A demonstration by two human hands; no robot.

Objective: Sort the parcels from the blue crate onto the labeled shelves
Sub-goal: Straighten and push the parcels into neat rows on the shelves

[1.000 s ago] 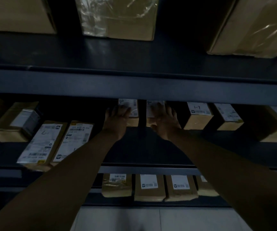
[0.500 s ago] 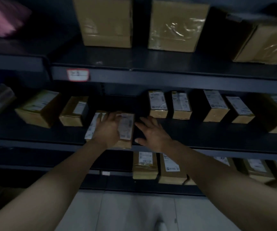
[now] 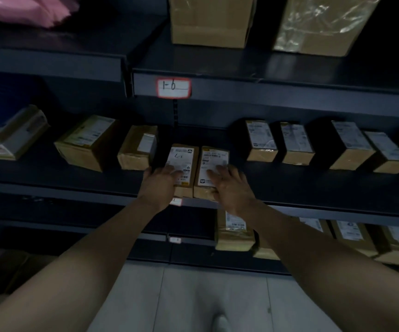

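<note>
Head view, left hand [image 3: 162,185] flat on left parcel [image 3: 184,155], right hand [image 3: 230,188] flat on right parcel [image 3: 214,156], fingers straight, shelf [image 3: 73,179] front.

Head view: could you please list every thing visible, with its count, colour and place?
Pink bag: one, pink, top shelf, left.
Large cartons: two, brown, top shelf.
Shelf label 1-6: one, white with red border, top shelf's front edge.
Small parcels: nine, brown with white labels, middle shelf.
Lower parcels: several, brown, lowest shelf, right.
Floor: one, pale grey, below.
Left hand: one, fingers resting on one middle parcel.
Right hand: one, fingers resting on the parcel beside it.
</note>
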